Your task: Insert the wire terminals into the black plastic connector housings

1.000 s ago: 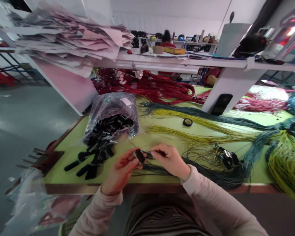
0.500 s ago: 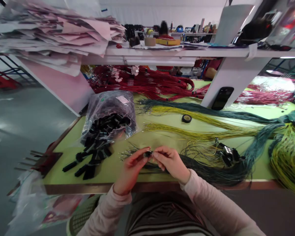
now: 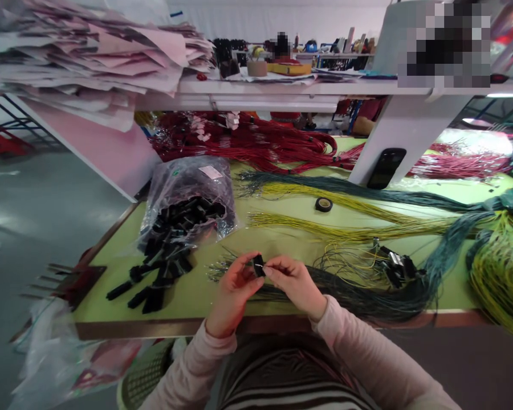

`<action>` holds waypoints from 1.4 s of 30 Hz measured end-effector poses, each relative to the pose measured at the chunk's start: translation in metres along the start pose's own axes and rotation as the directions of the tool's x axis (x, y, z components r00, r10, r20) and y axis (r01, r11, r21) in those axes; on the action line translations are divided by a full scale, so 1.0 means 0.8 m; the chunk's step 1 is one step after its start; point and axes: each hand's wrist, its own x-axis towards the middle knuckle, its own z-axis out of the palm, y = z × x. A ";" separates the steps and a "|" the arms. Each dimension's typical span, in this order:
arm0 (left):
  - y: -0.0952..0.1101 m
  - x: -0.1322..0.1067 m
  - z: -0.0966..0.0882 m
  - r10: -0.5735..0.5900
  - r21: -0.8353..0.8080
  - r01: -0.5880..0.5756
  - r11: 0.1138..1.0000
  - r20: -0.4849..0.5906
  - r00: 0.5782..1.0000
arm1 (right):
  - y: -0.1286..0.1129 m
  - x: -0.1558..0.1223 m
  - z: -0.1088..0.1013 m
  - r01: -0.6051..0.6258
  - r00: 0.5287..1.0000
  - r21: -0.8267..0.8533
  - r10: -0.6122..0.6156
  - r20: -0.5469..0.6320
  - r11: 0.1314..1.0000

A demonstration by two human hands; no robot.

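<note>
A small black connector housing (image 3: 257, 264) is pinched between the thumb and fingers of my left hand (image 3: 233, 290). My right hand (image 3: 297, 280) is closed in a pinch against the housing's right side, on a thin wire whose pale tip shows across the black face. How far the tip sits inside cannot be made out. Beneath both hands runs a bundle of dark green wires (image 3: 359, 299), its bare ends (image 3: 218, 269) fanned out left of my fingers. More black connector housings (image 3: 158, 287) lie in a pile to the left, spilling from a clear plastic bag (image 3: 192, 171).
Yellow wires (image 3: 316, 226) and a black tape roll (image 3: 324, 204) lie behind my hands. Wired black connectors (image 3: 395, 265) rest at right. Red wire bundles (image 3: 248, 139) fill the back, under a shelf (image 3: 256, 88) stacked with papers (image 3: 111, 51). A phone (image 3: 386, 168) leans on the post.
My left hand has turned the connector housing, so more of its black face shows upright. My right fingers stay close against it. The view has shifted slightly.
</note>
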 end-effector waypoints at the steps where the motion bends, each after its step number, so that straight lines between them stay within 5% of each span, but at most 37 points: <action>1: -0.002 0.000 0.000 -0.010 0.001 0.010 1.000 -0.005 1.000 | 0.000 0.000 0.000 -0.014 1.000 0.017 0.014 -0.004 1.000; 7: -0.009 0.011 0.000 -0.051 -0.177 0.027 0.984 -0.129 0.990 | 0.002 -0.004 0.000 -0.097 0.995 0.139 0.098 -0.001 0.986; 11: -0.015 0.011 0.008 -0.100 -0.335 0.062 0.940 -0.097 0.990 | 0.007 -0.004 0.003 -0.087 0.996 0.164 0.091 -0.014 0.983; 14: -0.020 0.003 0.015 -0.102 -0.306 0.076 0.949 -0.072 0.992 | 0.008 0.000 0.003 -0.054 0.996 0.216 0.069 -0.060 0.975; 19: -0.022 -0.001 0.009 -0.083 -0.140 0.058 0.988 -0.184 0.979 | 0.004 0.001 0.003 -0.071 0.993 0.233 0.091 -0.080 0.970; 22: -0.018 0.004 0.002 -0.077 -0.224 0.025 0.974 -0.226 0.971 | 0.005 -0.002 0.004 -0.056 0.995 0.196 0.071 -0.075 0.979; 30: -0.015 0.000 0.004 -0.169 -0.272 0.147 0.951 -0.059 0.984 | 0.005 0.004 0.003 -0.050 0.998 0.167 0.056 -0.032 0.985; 35: -0.005 -0.002 0.000 -0.183 -0.294 0.141 0.945 -0.119 0.976 | -0.011 0.001 -0.004 -0.015 1.000 -0.119 0.016 0.009 0.993; 42: 0.008 -0.003 -0.001 -0.212 -0.347 0.164 0.923 -0.103 0.972 | -0.031 -0.008 -0.006 0.178 0.984 -0.462 -0.150 0.097 0.869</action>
